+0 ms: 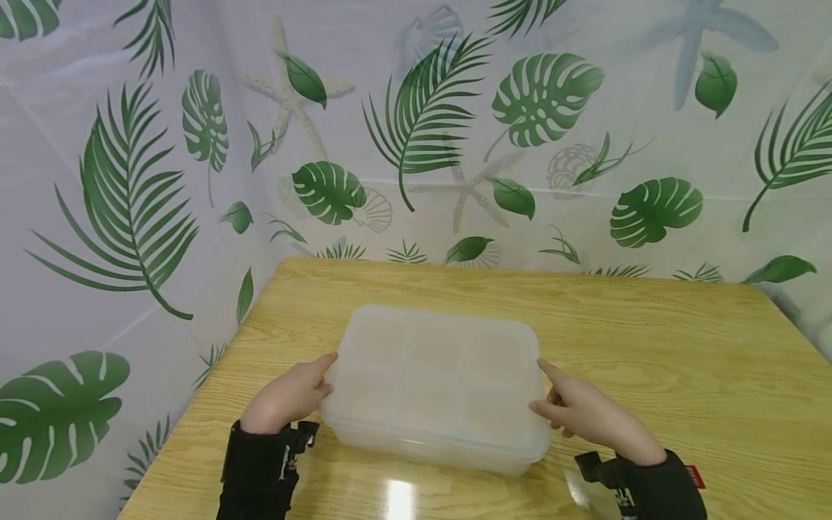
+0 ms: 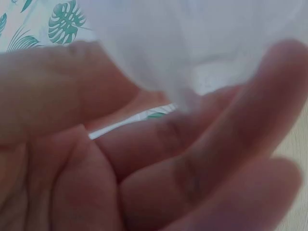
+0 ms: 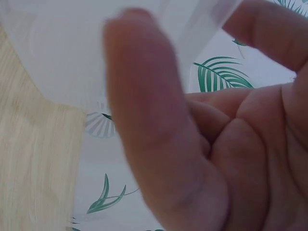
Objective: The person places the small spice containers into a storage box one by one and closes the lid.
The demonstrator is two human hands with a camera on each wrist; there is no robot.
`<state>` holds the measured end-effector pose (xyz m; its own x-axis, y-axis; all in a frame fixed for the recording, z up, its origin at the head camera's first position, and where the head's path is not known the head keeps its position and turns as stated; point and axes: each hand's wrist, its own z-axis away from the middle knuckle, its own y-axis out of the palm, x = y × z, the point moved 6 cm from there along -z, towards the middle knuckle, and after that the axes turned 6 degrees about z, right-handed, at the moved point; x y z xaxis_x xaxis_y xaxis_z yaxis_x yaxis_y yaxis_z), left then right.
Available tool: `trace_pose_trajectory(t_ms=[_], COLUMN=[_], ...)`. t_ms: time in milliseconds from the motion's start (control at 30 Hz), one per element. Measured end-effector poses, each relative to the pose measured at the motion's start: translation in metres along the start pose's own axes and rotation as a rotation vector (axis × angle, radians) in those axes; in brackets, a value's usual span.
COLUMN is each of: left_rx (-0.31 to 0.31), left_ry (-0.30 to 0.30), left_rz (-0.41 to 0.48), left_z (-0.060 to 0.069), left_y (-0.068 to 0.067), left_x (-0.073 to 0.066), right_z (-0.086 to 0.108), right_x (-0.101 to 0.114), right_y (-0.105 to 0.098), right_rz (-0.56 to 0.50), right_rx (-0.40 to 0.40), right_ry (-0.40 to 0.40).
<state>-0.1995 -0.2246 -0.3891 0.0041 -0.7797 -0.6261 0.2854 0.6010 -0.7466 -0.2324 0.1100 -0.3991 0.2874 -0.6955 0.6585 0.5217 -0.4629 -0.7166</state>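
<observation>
A translucent white plastic box [image 1: 432, 383] with a rounded lid is in the middle of the head view. Several compartments show faintly through the lid. On its left side my left hand [image 1: 286, 396] grips the edge, index finger and thumb against the rim. My right hand [image 1: 588, 408] holds the opposite side, its index finger reaching toward the far corner and its thumb at the lid's edge. In the left wrist view, fingers [image 2: 216, 139] curve under the blurred box wall. The right wrist view has the thumb [image 3: 144, 91] against the box; its underside contact is partly hidden.
A yellow wood-grain table [image 1: 650, 347] lies beneath. Behind and to the left hangs a white curtain [image 1: 416, 130] printed with green leaves, shells and starfish. Black wrist mounts [image 1: 260, 469] are on both forearms.
</observation>
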Motion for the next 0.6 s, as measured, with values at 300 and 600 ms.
trace_pose_trajectory(t_ms=[300, 600], left_rx=[0.036, 0.048], left_ry=[-0.023, 0.004], left_rz=[0.002, -0.039], left_z=[0.0016, 0.0031], left_y=[0.0045, 0.0049], left_x=[0.0016, -0.0014], right_z=[0.0014, 0.001], right_x=[-0.0002, -0.0018], right_y=[0.0021, 0.0036], right_rz=[0.0, 0.014], right_rx=[0.043, 0.07], right_ry=[-0.041, -0.07])
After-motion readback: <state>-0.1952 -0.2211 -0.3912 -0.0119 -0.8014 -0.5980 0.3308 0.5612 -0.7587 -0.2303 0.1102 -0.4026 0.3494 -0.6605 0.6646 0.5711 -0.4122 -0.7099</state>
